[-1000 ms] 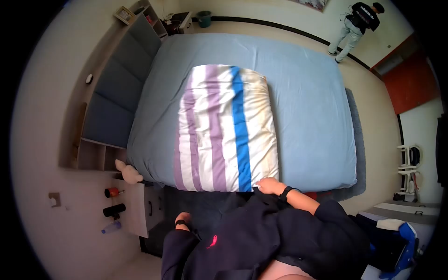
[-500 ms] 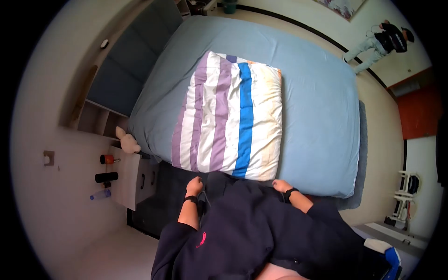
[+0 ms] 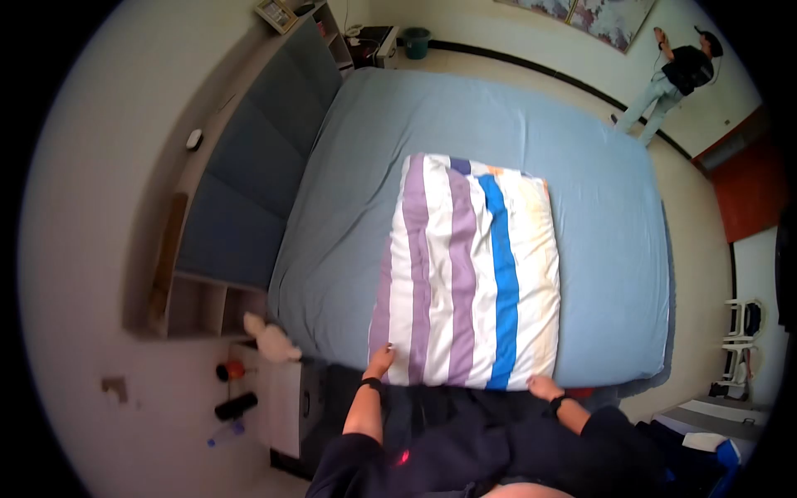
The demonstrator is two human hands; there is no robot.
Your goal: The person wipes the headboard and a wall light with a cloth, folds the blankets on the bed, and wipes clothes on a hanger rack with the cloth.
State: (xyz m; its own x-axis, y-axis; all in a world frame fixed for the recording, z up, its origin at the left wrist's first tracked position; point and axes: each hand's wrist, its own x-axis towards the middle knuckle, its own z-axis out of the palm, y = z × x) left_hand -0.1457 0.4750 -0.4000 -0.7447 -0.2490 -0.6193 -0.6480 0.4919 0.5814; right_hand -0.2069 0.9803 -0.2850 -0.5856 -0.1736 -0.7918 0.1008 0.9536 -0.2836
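Note:
A folded striped quilt [image 3: 440,274] in white, purple, blue and cream lies on the blue bed sheet [image 3: 606,249]. My left hand [image 3: 381,360] is closed at the quilt's near left corner, with a dark band round the wrist. At the near right corner my right hand [image 3: 544,388] is closed on the quilt's edge, also with a dark wristband. The far edge of the quilt shows a small patch of dark blue and orange.
The grey headboard [image 3: 241,199] stands at the left, with a plush toy [image 3: 272,339] by the nightstand [image 3: 278,398]. Another person [image 3: 687,70] stands beyond the bed at the far right. A green bin [image 3: 416,42] is at the back.
My left hand has come forward from beside my body to the quilt's left corner. The view has shifted. The quilt's far edge, smooth at first, now shows the dark blue and orange patch.

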